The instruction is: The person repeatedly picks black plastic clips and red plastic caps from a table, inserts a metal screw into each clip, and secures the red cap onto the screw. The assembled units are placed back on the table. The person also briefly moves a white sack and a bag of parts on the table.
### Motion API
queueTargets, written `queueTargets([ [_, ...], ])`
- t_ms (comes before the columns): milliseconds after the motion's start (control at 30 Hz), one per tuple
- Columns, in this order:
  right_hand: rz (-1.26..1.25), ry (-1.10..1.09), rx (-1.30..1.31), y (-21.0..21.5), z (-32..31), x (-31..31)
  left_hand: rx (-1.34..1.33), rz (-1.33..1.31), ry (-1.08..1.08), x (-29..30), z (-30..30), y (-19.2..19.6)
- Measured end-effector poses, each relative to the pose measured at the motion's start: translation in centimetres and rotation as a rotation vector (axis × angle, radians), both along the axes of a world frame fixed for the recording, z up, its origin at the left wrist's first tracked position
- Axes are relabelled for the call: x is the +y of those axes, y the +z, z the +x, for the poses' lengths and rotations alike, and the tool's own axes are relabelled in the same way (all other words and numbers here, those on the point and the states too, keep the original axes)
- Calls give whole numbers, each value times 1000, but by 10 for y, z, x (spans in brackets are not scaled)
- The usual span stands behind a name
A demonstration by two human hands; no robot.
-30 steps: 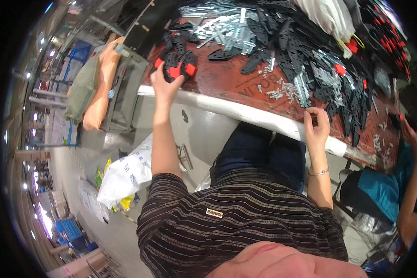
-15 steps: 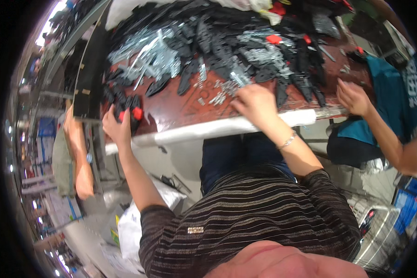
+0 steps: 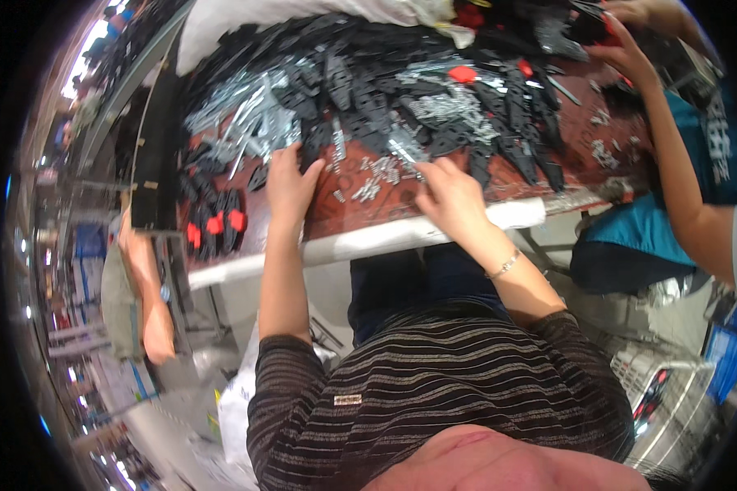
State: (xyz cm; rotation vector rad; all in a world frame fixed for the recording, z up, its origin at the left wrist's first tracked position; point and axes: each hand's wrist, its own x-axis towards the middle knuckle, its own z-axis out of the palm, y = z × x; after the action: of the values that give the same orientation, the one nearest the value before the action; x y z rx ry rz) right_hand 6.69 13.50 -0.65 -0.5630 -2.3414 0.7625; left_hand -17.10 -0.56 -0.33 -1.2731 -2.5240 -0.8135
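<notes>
My left hand (image 3: 288,192) reaches over the red-brown tabletop (image 3: 323,217), thumb spread from the fingers, its fingertips at the edge of a heap of shiny metal strips (image 3: 250,114). I see nothing held in it. My right hand (image 3: 457,196) has its fingers curled beside a channel-shaped metal piece (image 3: 405,147); whether anything small is pinched there is hidden. Between the hands lie scattered small springs (image 3: 373,182). Flat black plastic parts (image 3: 338,86) are piled beyond. Several black pieces with red tabs (image 3: 214,223) stand in a row left of my left hand.
A white roll (image 3: 368,237) runs along the table's front edge. A black board (image 3: 151,155) borders the left side. More springs (image 3: 450,110) and a red part (image 3: 462,74) lie farther back. A co-worker's arm (image 3: 667,147) reaches across at the right.
My left hand has left the red-tabbed black pieces and moved right to the metal strips. My right hand stays near the channel-shaped piece. The co-worker's hand has moved farther back.
</notes>
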Motion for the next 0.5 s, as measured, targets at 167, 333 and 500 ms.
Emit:
queueTargets([
  [167, -36, 61, 117, -14, 5, 3, -39, -86, 40, -1, -2, -2],
  [333, -179, 44, 228, -17, 8, 3, -66, -67, 66, 0, 5, 0],
  [500, -289, 26, 274, -14, 9, 4, -685, 185, 1, -15, 10, -1],
])
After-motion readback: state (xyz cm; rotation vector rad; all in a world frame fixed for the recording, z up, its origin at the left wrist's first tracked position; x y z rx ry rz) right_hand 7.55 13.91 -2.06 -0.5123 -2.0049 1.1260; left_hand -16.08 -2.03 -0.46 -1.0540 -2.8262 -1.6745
